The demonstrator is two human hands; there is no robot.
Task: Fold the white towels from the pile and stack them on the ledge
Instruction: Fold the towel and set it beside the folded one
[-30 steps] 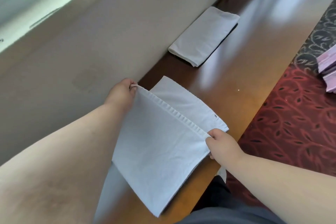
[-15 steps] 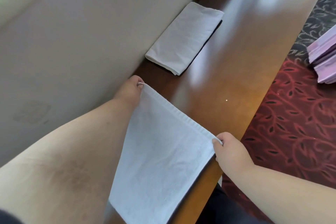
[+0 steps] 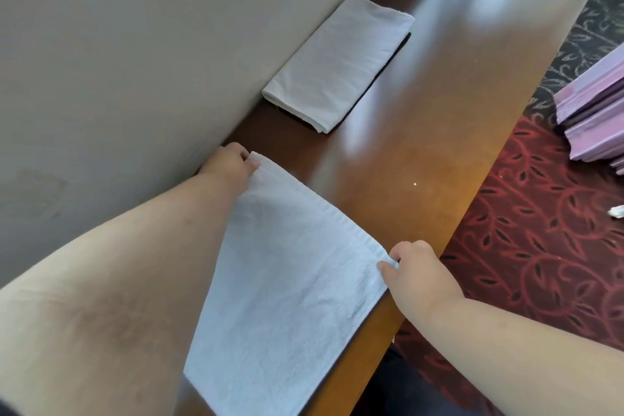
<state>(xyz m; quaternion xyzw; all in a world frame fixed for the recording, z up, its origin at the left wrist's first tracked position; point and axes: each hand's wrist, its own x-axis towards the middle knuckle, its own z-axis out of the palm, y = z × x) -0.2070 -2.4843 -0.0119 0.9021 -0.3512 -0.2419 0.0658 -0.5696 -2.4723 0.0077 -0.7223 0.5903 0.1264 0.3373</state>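
Note:
A white towel [image 3: 290, 284] lies folded flat on the brown wooden ledge [image 3: 422, 145], its near end reaching the bottom of the view. My left hand [image 3: 229, 164] pinches its far left corner beside the wall. My right hand [image 3: 415, 267] pinches its far right corner at the ledge's front edge. Farther along the ledge, a folded white towel [image 3: 337, 64] rests against the wall on top of something dark.
A beige wall [image 3: 135, 61] runs along the left of the ledge. Red patterned carpet [image 3: 547, 246] lies to the right, with a stack of purple sheets [image 3: 597, 111] on it. A small white scrap [image 3: 616, 211] sits on the carpet.
Both hands brought the towel's raised upper edge forward and down onto the half lying on the ledge, so the towel now lies flat in two layers.

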